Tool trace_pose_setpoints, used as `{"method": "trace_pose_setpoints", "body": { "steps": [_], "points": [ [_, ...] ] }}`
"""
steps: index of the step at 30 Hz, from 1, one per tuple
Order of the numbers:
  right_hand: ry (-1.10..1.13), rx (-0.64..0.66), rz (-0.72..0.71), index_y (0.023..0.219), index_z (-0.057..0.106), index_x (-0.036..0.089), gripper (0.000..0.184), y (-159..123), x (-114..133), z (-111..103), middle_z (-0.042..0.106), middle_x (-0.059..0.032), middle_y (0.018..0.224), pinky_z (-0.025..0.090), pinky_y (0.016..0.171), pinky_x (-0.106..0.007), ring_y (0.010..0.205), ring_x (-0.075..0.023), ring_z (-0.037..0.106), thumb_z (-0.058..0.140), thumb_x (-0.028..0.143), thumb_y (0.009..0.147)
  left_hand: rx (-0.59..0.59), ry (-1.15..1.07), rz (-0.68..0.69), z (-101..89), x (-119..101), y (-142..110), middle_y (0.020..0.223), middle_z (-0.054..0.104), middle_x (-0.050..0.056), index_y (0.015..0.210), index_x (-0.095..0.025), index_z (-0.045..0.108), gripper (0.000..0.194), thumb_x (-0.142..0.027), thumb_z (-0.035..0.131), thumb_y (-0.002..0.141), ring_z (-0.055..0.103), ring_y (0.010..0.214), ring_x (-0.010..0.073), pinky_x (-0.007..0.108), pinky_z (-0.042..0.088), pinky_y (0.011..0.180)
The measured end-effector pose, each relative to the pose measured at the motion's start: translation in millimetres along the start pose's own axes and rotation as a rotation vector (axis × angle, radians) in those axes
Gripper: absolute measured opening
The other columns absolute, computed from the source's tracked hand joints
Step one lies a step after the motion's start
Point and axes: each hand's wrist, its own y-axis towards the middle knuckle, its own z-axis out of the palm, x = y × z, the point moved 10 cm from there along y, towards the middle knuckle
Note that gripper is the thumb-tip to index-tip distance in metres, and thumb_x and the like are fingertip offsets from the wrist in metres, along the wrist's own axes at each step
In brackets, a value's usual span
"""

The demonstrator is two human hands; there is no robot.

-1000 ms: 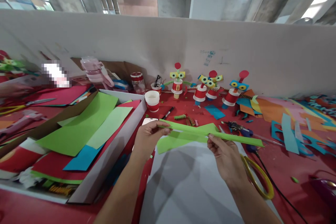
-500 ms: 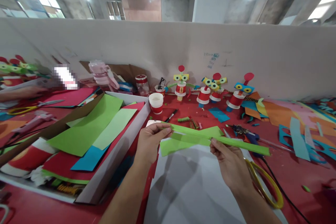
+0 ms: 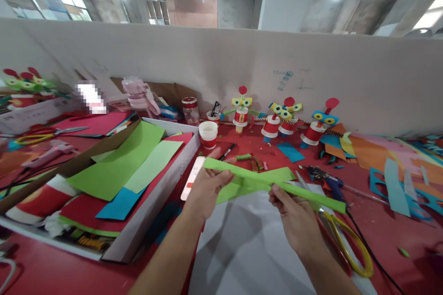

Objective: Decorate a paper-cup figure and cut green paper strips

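Both hands hold green paper strips above a sheet of white paper [image 3: 249,244] on the red desk [image 3: 387,239]. The left hand [image 3: 206,187] pinches the left end of a long green strip [image 3: 277,184] between thumb and fingers, closed on it; the right hand [image 3: 294,216] grips the same strip near its middle, fingers closed around it, and the strip runs on past that hand, sloping down to the right over the yellow-handled scissors [image 3: 346,244] lying on the desk. A second, wider green strip [image 3: 256,182] crosses behind the first between the two hands; which hand bears it cannot be told. Just behind the left hand lies a white phone [image 3: 191,179], its screen showing small digits too blurred to read. To the left stands an open cardboard box [image 3: 152,214] holding green, red and blue paper sheets. Beyond the hands are a red-banded paper cup [image 3: 208,134], a black marker [image 3: 227,151], green and red coiled paper springs [image 3: 249,160] and a blue glue gun [image 3: 328,182] with a black cord. Along the white partition [image 3: 221,64] stand paper-cup figures [image 3: 277,117] with yellow and blue eyes and red discs on top. A faint blue scribble on the partition is not legible. Cut scraps of orange and blue paper [image 3: 391,166] lie at the right.
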Motion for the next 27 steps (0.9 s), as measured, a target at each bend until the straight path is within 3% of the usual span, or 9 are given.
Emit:
{"method": "trace_pose_setpoints", "body": {
  "steps": [3, 7, 10, 15, 17, 19, 21, 23, 27],
  "points": [
    [-0.022, 0.046, 0.005, 0.061, 0.074, 0.020, 0.029, -3, -6, 8, 0.067, 0.0008, 0.060, 0.046, 0.061, -0.025, 0.060, -0.0116, 0.057, 0.088, 0.044, 0.056, 0.115, 0.110, -0.168, 23.4, 35, -12, 0.088, 0.074, 0.005, 0.090, -0.015, 0.074, 0.038, -0.027, 0.086, 0.057, 0.065, 0.084, 0.0160, 0.028, 0.050, 0.081],
    [-0.045, 0.102, 0.021, 0.065, 0.074, 0.019, 0.026, -6, -12, 17, 0.069, 0.0005, 0.063, 0.045, 0.060, -0.025, 0.060, -0.0113, 0.057, 0.085, 0.043, 0.062, 0.035, 0.183, -0.229, 20.6, 56, -19, 0.071, 0.072, 0.005, 0.068, -0.013, 0.074, 0.025, -0.034, 0.085, 0.059, 0.063, 0.074, 0.0143, 0.026, 0.048, 0.076],
    [0.017, 0.057, 0.031, 0.064, 0.075, 0.019, 0.027, -5, -10, 12, 0.069, -0.0001, 0.062, 0.046, 0.059, -0.025, 0.058, -0.0111, 0.058, 0.087, 0.043, 0.058, -0.047, 0.115, -0.184, 9.3, 48, -12, 0.067, 0.069, 0.002, 0.063, -0.014, 0.073, 0.022, -0.029, 0.086, 0.053, 0.063, 0.070, 0.0128, 0.025, 0.049, 0.074],
    [0.087, 0.020, 0.006, 0.062, 0.074, 0.019, 0.025, -2, 1, 5, 0.069, 0.0001, 0.061, 0.046, 0.058, -0.022, 0.059, -0.0101, 0.059, 0.090, 0.038, 0.054, -0.236, -0.091, 0.026, -16.9, 14, -3, 0.062, 0.063, -0.004, 0.058, -0.018, 0.068, 0.022, -0.025, 0.087, 0.049, 0.060, 0.066, 0.0089, 0.020, 0.048, 0.067],
    [0.087, 0.034, 0.018, 0.063, 0.074, 0.019, 0.025, -3, 0, 7, 0.069, 0.0005, 0.061, 0.046, 0.057, -0.022, 0.058, -0.0099, 0.059, 0.090, 0.037, 0.055, -0.178, -0.075, -0.011, -9.9, 16, -4, 0.070, 0.066, -0.004, 0.071, -0.020, 0.072, 0.023, -0.028, 0.086, 0.054, 0.061, 0.068, 0.0091, 0.020, 0.047, 0.062],
    [0.068, 0.064, 0.043, 0.064, 0.074, 0.019, 0.024, -5, -6, 12, 0.069, 0.0003, 0.062, 0.046, 0.057, -0.023, 0.057, -0.0100, 0.058, 0.088, 0.037, 0.057, -0.043, 0.017, -0.105, 6.6, 27, -8, 0.077, 0.070, -0.001, 0.084, -0.020, 0.075, 0.031, -0.030, 0.086, 0.057, 0.062, 0.070, 0.0107, 0.021, 0.047, 0.062],
    [0.038, 0.123, 0.054, 0.066, 0.075, 0.019, 0.022, -8, -10, 19, 0.070, 0.0000, 0.064, 0.046, 0.058, -0.024, 0.058, -0.0102, 0.058, 0.086, 0.037, 0.062, 0.062, 0.118, -0.161, 19.2, 36, -14, 0.076, 0.071, 0.002, 0.084, -0.017, 0.076, 0.031, -0.031, 0.085, 0.058, 0.062, 0.070, 0.0121, 0.024, 0.049, 0.065],
    [0.010, 0.172, 0.032, 0.070, 0.075, 0.020, 0.018, -10, -9, 25, 0.070, 0.0007, 0.066, 0.046, 0.060, -0.024, 0.060, -0.0104, 0.058, 0.084, 0.036, 0.066, 0.080, 0.183, -0.168, 21.3, 39, -16, 0.071, 0.070, 0.003, 0.076, -0.015, 0.075, 0.024, -0.031, 0.085, 0.060, 0.062, 0.067, 0.0128, 0.025, 0.049, 0.066],
    [-0.003, 0.151, -0.009, 0.078, 0.075, 0.022, 0.017, -10, -2, 23, 0.066, 0.0035, 0.061, 0.043, 0.058, -0.024, 0.059, -0.0106, 0.057, 0.083, 0.032, 0.067, 0.065, 0.221, -0.185, 17.4, 38, -16, 0.067, 0.069, 0.003, 0.073, -0.016, 0.074, 0.021, -0.031, 0.083, 0.062, 0.061, 0.064, 0.0126, 0.025, 0.048, 0.064]
  ]
}}
